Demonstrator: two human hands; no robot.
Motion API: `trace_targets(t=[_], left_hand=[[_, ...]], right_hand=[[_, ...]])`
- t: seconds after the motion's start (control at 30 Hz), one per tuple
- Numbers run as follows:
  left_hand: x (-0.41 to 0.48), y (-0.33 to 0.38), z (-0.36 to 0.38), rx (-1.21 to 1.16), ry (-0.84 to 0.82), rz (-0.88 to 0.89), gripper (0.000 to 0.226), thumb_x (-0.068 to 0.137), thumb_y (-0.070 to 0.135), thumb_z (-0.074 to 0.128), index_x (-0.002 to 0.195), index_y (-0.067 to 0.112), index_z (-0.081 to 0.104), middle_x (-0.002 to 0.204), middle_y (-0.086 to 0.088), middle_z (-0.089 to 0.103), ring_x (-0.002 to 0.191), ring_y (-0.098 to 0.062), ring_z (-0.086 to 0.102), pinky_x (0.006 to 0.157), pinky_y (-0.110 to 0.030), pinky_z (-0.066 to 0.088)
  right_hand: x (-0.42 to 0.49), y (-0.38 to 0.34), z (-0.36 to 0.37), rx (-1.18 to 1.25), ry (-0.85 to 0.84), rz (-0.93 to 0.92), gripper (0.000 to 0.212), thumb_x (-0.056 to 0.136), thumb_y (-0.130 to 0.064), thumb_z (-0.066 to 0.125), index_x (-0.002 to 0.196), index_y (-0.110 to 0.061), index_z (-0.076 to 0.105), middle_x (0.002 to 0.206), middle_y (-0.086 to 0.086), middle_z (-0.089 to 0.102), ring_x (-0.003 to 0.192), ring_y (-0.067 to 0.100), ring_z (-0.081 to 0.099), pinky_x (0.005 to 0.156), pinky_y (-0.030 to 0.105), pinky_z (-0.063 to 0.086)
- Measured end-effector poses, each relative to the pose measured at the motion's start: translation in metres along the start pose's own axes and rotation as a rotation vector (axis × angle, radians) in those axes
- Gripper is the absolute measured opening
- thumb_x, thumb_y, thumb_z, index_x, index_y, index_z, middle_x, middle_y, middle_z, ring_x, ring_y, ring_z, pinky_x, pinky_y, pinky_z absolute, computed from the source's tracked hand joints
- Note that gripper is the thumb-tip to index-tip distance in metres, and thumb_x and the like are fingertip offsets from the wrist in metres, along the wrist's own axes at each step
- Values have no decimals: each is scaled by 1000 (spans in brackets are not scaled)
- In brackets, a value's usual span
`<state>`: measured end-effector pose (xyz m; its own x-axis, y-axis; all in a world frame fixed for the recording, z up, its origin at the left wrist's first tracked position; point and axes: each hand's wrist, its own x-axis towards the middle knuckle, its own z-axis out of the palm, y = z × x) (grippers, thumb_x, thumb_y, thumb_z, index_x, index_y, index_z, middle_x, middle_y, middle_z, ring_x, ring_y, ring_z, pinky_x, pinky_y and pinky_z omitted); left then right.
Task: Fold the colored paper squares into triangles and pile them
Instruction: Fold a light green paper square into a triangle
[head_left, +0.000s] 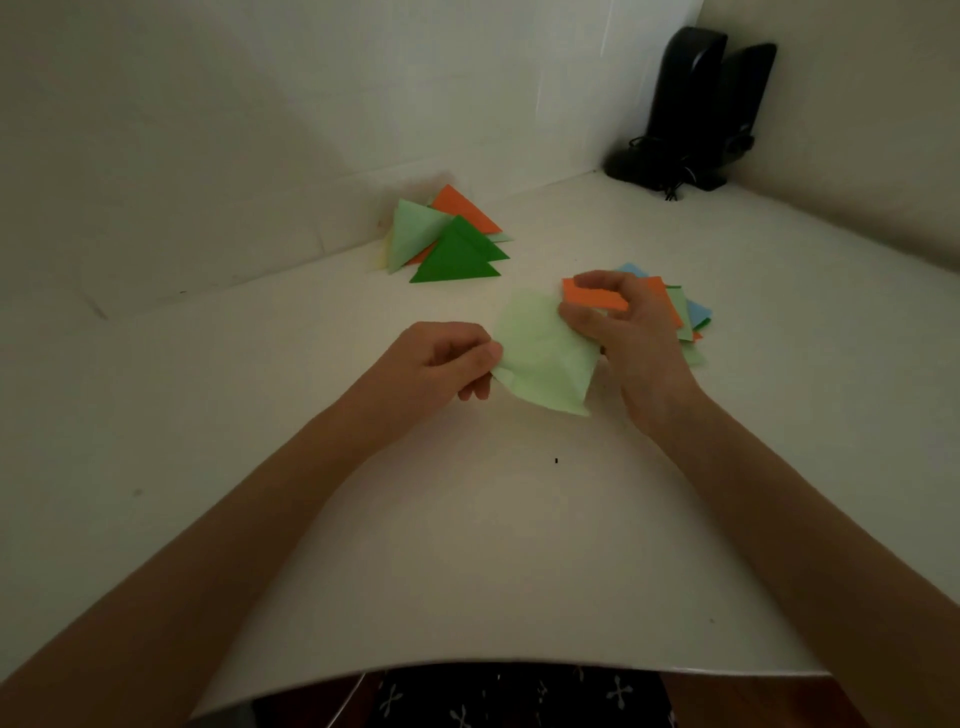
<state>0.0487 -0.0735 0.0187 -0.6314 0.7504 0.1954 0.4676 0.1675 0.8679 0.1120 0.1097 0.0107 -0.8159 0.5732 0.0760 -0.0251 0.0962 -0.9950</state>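
Observation:
A light green paper square (545, 353) is held between both hands just above the white table (467, 545), bowed upward in the middle. My left hand (447, 358) pinches its left corner. My right hand (618, 322) grips its right side, fingers curled over it. Under and behind my right hand lies a stack of unfolded squares (675, 306), with orange on top and light green and blue edges showing. Farther back on the left sits a pile of folded triangles (447, 239): dark green in front, light green and orange behind.
Two black speakers (696, 104) with a tangled cable stand in the far right corner. White walls close the table at the back and on the right. The table's curved front edge (493, 667) is near my body.

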Motion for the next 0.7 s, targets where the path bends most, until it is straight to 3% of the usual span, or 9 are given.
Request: trace_targets(t=[0.1,0.17,0.27,0.37,0.47,0.57,0.7], left_hand=[[2,-4,3,-131,146,-157,28,96,16,49,71,10,62,56,8,64,51,-3,55,46,-15,38],[3,-5,3,-294,230,-237,26,96,16,49,76,9,64,62,3,69,56,-7,62,46,-17,45],[4,-5,4,-457,322,-278,23,96,13,49,79,9,64,66,0,71,60,-9,66,53,-18,50],[5,-4,4,-538,349,-299,21,96,13,50,81,9,64,69,-3,72,63,-12,67,57,-19,52],[5,-2,5,-577,309,-263,19,95,12,50,86,9,66,75,-4,73,72,-15,69,61,-20,53],[5,0,7,-599,276,-212,16,94,11,51,91,11,67,79,-2,73,80,-15,70,67,-20,53],[4,1,10,-572,240,-192,16,81,23,62,90,12,68,79,-2,73,80,-14,70,69,-19,54]], right_hand=[[-4,3,2,-276,18,-276,33,88,-5,57,111,-27,50,102,-1,56,87,10,54,76,20,46],[-4,5,-1,-359,-21,-418,54,81,8,47,119,-30,49,116,-6,49,102,12,51,87,23,43],[-4,3,-1,-276,-259,-330,75,67,14,42,125,-33,45,126,-5,46,106,11,50,81,22,45],[-8,3,8,-136,-457,-260,54,75,8,58,116,-27,55,121,1,55,106,17,56,81,26,48],[-13,-2,15,-57,-355,-209,13,86,-4,64,92,-15,66,85,-10,64,77,-1,58,72,14,44],[-13,-1,14,-34,-241,-226,7,88,-12,62,82,-14,66,72,-3,61,68,4,52,65,17,39],[-15,1,15,-60,-177,-225,6,87,-15,65,86,-15,58,66,-6,66,66,5,62,65,19,47]])
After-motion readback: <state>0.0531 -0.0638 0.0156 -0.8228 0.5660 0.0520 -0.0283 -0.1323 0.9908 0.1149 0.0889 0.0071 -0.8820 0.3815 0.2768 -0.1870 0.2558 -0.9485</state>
